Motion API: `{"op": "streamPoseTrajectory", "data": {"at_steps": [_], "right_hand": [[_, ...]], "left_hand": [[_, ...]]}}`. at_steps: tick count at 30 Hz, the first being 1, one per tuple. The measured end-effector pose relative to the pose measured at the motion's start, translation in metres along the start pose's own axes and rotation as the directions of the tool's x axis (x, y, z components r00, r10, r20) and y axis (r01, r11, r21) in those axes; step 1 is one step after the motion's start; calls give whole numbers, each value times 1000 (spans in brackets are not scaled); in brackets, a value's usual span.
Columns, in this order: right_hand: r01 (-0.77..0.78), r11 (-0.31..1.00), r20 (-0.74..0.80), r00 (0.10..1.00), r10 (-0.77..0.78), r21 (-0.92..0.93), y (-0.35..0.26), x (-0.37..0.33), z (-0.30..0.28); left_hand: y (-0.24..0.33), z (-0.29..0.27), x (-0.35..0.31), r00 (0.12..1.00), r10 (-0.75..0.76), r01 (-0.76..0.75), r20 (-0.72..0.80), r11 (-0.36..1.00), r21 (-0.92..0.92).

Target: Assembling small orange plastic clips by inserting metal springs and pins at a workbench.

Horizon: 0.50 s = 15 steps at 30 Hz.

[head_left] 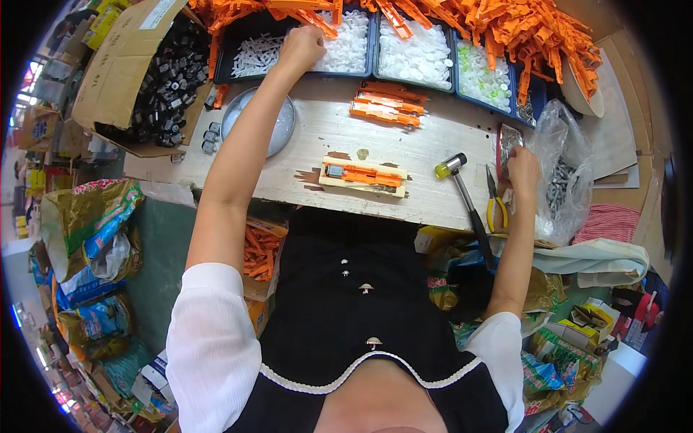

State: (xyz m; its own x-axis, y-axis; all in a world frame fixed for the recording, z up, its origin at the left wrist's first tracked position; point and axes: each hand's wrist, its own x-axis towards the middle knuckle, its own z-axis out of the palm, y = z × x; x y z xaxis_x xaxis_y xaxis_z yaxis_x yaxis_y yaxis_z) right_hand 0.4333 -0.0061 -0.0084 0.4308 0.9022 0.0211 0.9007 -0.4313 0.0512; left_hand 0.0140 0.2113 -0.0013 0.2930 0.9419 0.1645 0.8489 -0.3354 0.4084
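My left hand (pixel 302 49) reaches into the far trays, its fingers bent together between the white stick-like parts (pixel 254 56) and the small white parts (pixel 345 52). What its fingers hold, if anything, is hidden. At the right, my right hand (pixel 523 172) dips to a small red-edged tray of metal bits (pixel 510 138); its fingers are drawn together, and anything in them is too small to make out. Between my arms, a pale fixture block (pixel 395 190) carries an orange plastic part (pixel 361 174) with a grey block at its left end.
Several orange assemblies (pixel 388 105) lie beyond the fixture. A mallet (pixel 452 166) and yellow-handled pliers (pixel 495 206) lie near my right arm. A round metal dish (pixel 281 130) sits under my left forearm. A carton of dark motor-like parts (pixel 108 79) stands left; orange parts (pixel 527 36) heap behind.
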Motion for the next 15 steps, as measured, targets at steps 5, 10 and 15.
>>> {"op": "streamPoseTrajectory", "data": {"at_steps": [5, 10, 15], "right_hand": [[84, 965, -139, 989, -50, 247, 8, -2, 3], [190, 943, -279, 954, -111, 274, 13, -2, 14], [214, 894, -310, 946, -90, 395, 19, -3, 20]], "left_hand": [[15, 2, 1, 995, -84, 90, -61, 990, 105], [2, -3, 7, 998, -46, 46, -43, 999, 0], [12, -21, -5, 970, -230, 243, 79, 909, -340]]}}
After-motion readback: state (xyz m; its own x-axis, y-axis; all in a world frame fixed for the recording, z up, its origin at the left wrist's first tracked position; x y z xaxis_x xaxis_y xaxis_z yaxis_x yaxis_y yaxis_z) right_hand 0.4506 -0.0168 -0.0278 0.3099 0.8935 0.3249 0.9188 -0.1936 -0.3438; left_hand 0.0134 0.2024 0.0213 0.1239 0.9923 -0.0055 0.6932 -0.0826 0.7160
